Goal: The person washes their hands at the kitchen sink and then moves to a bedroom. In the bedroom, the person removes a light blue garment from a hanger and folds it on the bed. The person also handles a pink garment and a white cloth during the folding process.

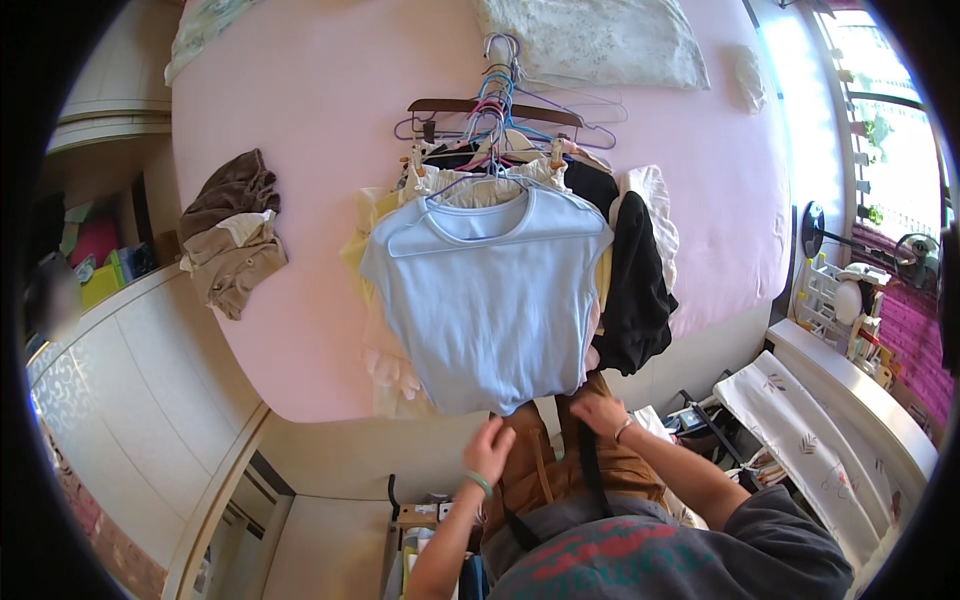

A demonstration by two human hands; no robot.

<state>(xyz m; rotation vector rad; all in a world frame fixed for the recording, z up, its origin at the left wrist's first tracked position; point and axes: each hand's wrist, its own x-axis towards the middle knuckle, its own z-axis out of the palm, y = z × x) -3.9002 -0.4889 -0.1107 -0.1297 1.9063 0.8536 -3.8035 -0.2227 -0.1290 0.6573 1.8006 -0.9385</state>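
A light blue sleeveless top [490, 300] lies uppermost on a pile of clothes on hangers, spread flat on the bed. My left hand [488, 450], with fingers curled in, is just below the top's hem, against the brown trousers [545, 460] I have on. Farther right, my right hand [600, 412] is bent in over the trousers by the hem, its fingertips partly hidden. What either hand pinches, if anything, does not show. Black clothing [637, 300] sticks out on the pile's right, pale yellow and pink cloth [385, 345] on its left.
Several hangers [500, 100], one of dark wood, bunch above the pile. The pink-sheeted bed [310, 100] holds a brown folded garment [235, 235] at left and a pillow [600, 40] at the far side. A patterned white cover [800, 440] and a white rack [840, 310] stand at right.
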